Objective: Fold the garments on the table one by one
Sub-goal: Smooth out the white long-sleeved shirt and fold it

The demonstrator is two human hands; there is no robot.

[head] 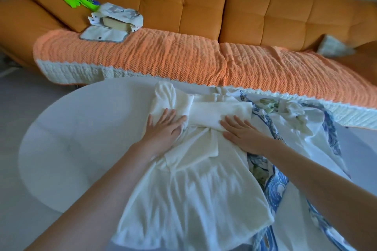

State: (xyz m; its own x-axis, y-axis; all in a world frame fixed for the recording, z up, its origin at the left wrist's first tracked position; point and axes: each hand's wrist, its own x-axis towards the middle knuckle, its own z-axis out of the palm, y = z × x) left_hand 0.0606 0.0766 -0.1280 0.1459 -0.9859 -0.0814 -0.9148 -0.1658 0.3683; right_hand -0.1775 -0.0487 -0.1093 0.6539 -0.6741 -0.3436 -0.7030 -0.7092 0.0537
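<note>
Two garments on table point(71, 138): white dress point(193, 179) atop blue-print cloth point(275, 189); left hand point(165, 128) and right hand point(242, 134) both flat, fingers unclenched, pressing dress.

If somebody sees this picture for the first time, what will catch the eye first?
Two bare hands, the left hand and right hand, press flat on a white garment spread over the round white table. Behind stretches a bright orange sofa, and a blue-patterned cloth lies under the garment's right side.
</note>
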